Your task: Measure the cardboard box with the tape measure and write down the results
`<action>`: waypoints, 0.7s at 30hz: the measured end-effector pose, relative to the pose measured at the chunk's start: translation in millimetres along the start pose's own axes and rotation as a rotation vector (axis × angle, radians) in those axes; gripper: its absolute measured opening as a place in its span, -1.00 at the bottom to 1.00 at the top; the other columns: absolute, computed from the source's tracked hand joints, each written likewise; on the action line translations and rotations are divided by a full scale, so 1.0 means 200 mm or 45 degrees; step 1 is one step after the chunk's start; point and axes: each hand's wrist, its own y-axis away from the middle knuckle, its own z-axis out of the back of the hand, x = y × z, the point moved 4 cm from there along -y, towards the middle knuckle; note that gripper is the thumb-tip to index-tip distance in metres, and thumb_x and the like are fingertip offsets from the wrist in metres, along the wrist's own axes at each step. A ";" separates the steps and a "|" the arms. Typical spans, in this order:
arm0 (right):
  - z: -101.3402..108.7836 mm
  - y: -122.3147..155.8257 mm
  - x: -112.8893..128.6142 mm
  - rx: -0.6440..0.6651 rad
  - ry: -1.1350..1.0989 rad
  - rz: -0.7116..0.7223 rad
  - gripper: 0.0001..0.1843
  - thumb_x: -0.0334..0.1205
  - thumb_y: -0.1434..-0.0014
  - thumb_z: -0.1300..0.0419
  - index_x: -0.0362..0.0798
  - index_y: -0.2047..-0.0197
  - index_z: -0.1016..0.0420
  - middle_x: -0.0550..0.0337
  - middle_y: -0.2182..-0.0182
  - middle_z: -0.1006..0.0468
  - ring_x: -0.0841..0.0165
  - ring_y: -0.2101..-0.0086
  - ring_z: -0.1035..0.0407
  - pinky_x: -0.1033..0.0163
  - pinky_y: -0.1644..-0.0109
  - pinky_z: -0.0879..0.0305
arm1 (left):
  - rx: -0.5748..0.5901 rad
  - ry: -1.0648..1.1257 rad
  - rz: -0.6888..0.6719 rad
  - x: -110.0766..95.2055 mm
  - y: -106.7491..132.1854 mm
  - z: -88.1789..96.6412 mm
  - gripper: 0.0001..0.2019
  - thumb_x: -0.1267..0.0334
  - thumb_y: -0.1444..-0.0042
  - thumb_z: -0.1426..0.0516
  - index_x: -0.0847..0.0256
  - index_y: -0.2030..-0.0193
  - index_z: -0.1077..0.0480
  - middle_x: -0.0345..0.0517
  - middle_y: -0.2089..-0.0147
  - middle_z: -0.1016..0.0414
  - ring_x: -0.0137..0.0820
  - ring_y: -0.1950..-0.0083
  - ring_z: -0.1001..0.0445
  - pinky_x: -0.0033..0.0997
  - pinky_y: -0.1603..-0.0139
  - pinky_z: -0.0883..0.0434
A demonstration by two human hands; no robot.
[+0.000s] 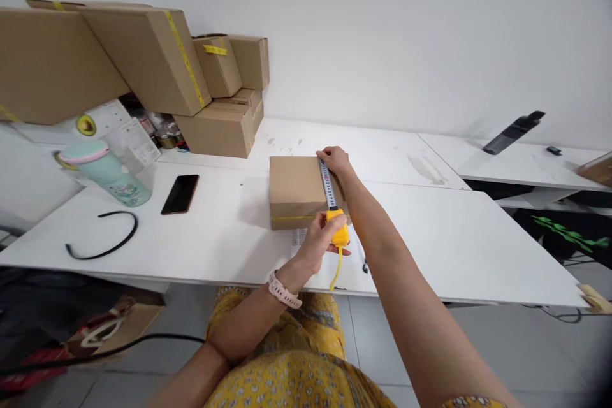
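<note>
A closed brown cardboard box (pixel 296 182) lies on the white table in front of me. My left hand (pixel 318 242) is closed around the yellow case of a tape measure (pixel 337 228), just off the box's near side. The tape's white blade runs over the top of the box, near its right side, to the far edge. There my right hand (pixel 336 159) pinches the blade's end against the box. A yellow strap hangs from the case. Partly hidden under the box and my left hand is a printed paper (pixel 299 238).
Stacked cardboard boxes (pixel 215 131) fill the back left. In front of them are a mint tumbler (pixel 109 172), a phone (pixel 180 194) and a black headband (pixel 134 233). A dark bottle (pixel 514 132) lies at the right rear. The table's front edge (pixel 215 282) is close to my body.
</note>
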 end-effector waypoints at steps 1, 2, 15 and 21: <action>0.00 0.00 0.01 0.005 -0.008 -0.002 -0.71 0.06 -0.20 -0.16 0.05 0.42 -0.38 0.17 0.47 -0.46 0.20 0.22 -0.30 0.05 0.00 -0.25 | -0.013 -0.011 -0.002 0.00 0.00 -0.01 -0.33 -0.21 0.17 -0.40 0.20 0.10 -0.29 -0.17 0.24 -0.41 -0.41 0.38 -0.51 -0.35 0.51 -0.57; 0.00 0.01 0.02 0.013 -0.026 -0.002 -0.71 0.06 -0.20 -0.17 0.05 0.41 -0.38 0.17 0.46 -0.47 0.21 0.22 -0.31 0.05 0.00 -0.25 | -0.021 -0.021 -0.005 0.00 -0.01 -0.01 -0.34 -0.21 0.17 -0.39 0.20 0.10 -0.30 -0.16 0.23 -0.41 -0.41 0.38 -0.51 -0.35 0.51 -0.57; 0.37 0.47 -0.39 -0.296 -0.191 -0.180 -0.27 0.41 -0.31 0.12 0.01 -0.03 -0.55 0.07 0.34 -0.59 0.16 0.20 -0.47 0.03 -0.03 -0.34 | -0.455 -0.403 -0.502 -0.07 0.31 0.53 -0.28 0.01 0.00 -0.38 0.10 -0.24 -0.21 -0.18 0.15 -0.47 -0.42 0.25 -0.51 -0.42 0.31 -0.59; 0.35 0.71 -0.29 -0.140 -0.318 -0.020 -0.26 0.41 -0.27 -0.01 0.03 -0.18 -0.53 0.09 0.21 -0.58 0.21 0.19 -0.42 0.13 0.12 -0.34 | -0.430 -0.303 -0.501 -0.22 0.18 0.62 -0.41 -0.05 0.07 -0.37 0.17 -0.01 -0.31 -0.20 0.17 -0.44 -0.40 0.35 -0.53 -0.37 0.48 -0.58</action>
